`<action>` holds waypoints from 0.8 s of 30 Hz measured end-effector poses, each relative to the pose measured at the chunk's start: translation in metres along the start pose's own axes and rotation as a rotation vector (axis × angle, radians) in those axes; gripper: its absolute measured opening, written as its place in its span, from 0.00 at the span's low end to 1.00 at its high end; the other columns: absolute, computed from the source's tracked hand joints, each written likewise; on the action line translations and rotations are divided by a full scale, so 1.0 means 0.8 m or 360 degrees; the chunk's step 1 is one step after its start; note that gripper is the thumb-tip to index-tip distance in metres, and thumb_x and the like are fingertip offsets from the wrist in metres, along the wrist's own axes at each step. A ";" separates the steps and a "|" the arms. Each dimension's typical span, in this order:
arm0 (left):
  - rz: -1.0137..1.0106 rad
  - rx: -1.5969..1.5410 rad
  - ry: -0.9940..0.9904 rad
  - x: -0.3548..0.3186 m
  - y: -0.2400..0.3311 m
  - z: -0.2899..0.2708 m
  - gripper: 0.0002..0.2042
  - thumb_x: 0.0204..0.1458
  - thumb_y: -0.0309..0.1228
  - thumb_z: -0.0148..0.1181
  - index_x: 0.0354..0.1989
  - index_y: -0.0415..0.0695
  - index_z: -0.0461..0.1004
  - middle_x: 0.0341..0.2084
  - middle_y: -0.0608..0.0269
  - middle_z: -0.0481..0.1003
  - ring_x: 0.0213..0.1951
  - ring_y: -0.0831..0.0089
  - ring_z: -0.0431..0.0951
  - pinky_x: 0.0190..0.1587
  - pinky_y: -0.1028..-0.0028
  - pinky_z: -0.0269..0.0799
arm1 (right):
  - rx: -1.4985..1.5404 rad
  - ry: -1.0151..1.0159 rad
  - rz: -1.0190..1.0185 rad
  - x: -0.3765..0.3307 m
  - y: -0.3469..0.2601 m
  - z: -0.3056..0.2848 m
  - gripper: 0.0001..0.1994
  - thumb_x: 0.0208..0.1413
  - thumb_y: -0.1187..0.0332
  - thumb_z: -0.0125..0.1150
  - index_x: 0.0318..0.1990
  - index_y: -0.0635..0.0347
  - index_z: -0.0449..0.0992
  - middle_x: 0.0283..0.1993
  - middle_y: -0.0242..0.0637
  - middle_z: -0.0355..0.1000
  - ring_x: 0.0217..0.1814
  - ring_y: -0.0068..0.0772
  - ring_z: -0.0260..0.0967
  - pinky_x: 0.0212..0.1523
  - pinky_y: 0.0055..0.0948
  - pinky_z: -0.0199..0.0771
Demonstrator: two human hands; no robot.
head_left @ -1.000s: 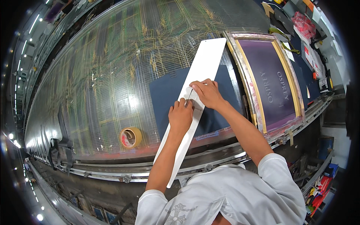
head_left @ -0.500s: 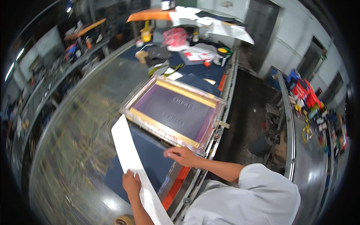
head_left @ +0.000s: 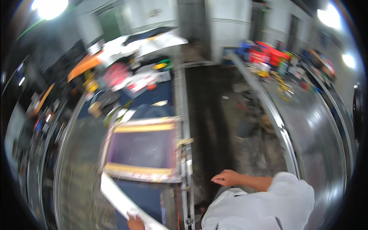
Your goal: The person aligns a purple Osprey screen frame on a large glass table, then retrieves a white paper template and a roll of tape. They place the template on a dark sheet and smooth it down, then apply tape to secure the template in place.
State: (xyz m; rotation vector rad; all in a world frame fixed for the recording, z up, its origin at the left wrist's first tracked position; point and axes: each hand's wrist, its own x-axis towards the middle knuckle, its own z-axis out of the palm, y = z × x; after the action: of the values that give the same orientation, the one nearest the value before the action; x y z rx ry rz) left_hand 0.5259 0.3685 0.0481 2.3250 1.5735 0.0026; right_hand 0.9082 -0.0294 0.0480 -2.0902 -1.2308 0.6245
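Note:
My left hand [head_left: 135,222] grips a long white strip [head_left: 123,197], stiff-looking like card or board, at the lower edge of the view. The strip slants across a dark blue sheet [head_left: 138,191] on the table, its far end by the near corner of a printing screen [head_left: 174,150]. That screen has a stained frame, yellow tape bands and purple-edged mesh; it lies flat. My right hand [head_left: 226,178] hangs over the aisle to the right of the table rail, holding nothing, its fingers stretched loosely leftward and a little blurred.
A metal rail [head_left: 184,161] runs along the table's right edge, a tape tab beside the screen. Cloth, papers and a yellow pot [head_left: 91,83] crowd the far end. Across the dark aisle [head_left: 209,126], a second long table [head_left: 303,126] carries bottles and red cloth at its far end.
The view has swung right, shifting the table and screen leftward in the picture. My right hand has left the table's edge for the aisle side. My left hand stays on the white strip.

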 end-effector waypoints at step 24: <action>0.1002 0.0421 0.0039 0.050 0.505 0.183 0.24 0.58 0.44 0.55 0.50 0.31 0.76 0.36 0.41 0.81 0.39 0.46 0.82 0.43 0.53 0.77 | 0.0040 -0.0071 0.1148 -0.093 0.345 -0.208 0.20 0.62 0.53 0.56 0.59 0.45 0.76 0.54 0.44 0.77 0.57 0.51 0.74 0.58 0.50 0.72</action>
State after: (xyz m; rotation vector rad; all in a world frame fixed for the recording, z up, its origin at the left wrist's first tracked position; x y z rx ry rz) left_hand 0.9331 0.2302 0.0122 2.9396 0.8272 -0.0299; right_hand 1.1490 -0.2430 -0.0284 -2.4954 -0.4477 0.9879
